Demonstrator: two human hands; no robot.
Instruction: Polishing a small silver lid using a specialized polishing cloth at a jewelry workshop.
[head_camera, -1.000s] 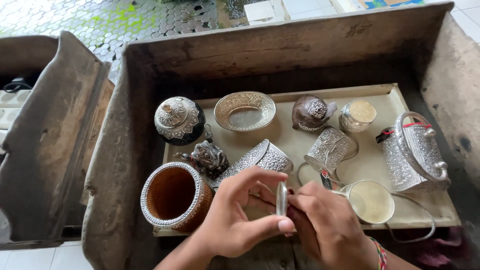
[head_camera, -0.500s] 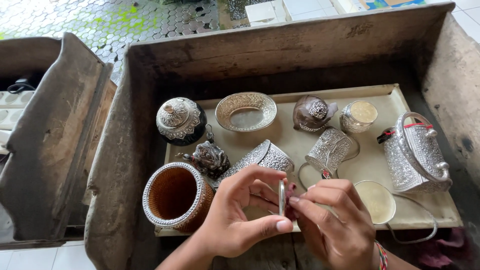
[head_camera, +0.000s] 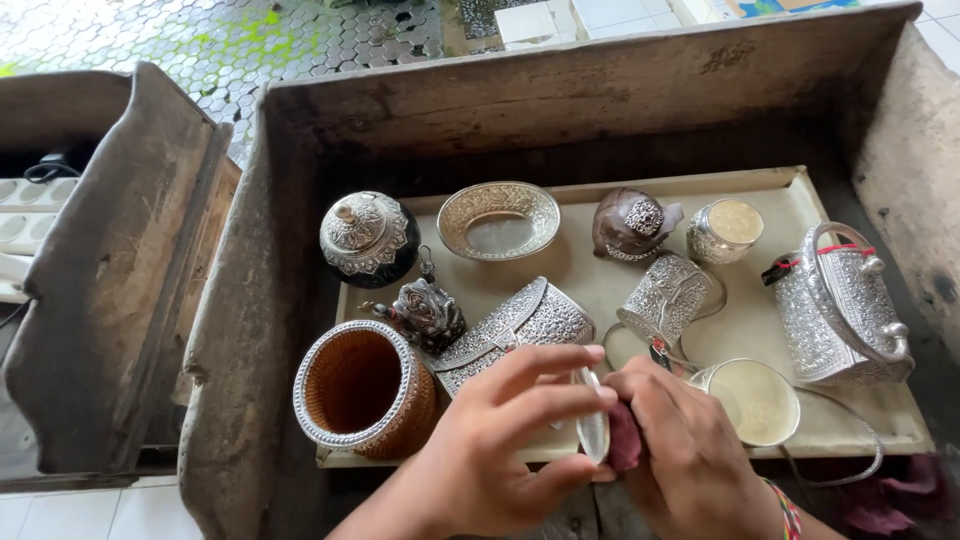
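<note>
From the head camera, the left hand (head_camera: 500, 455) pinches a small silver disc (head_camera: 592, 430) on edge between thumb and fingers, just in front of the tray (head_camera: 760, 195). The right hand (head_camera: 690, 455) is curled shut on a dark red cloth (head_camera: 624, 437), pressing it against the disc. On the tray's near left corner stands a woven basket (head_camera: 362, 390); a silver purse (head_camera: 515, 325) lies just beyond the hands.

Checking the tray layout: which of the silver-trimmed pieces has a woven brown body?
The open round basket at the tray's near-left corner, beside the left hand; its wall is brown weave under a silver rim. The others are embossed metal.
</note>
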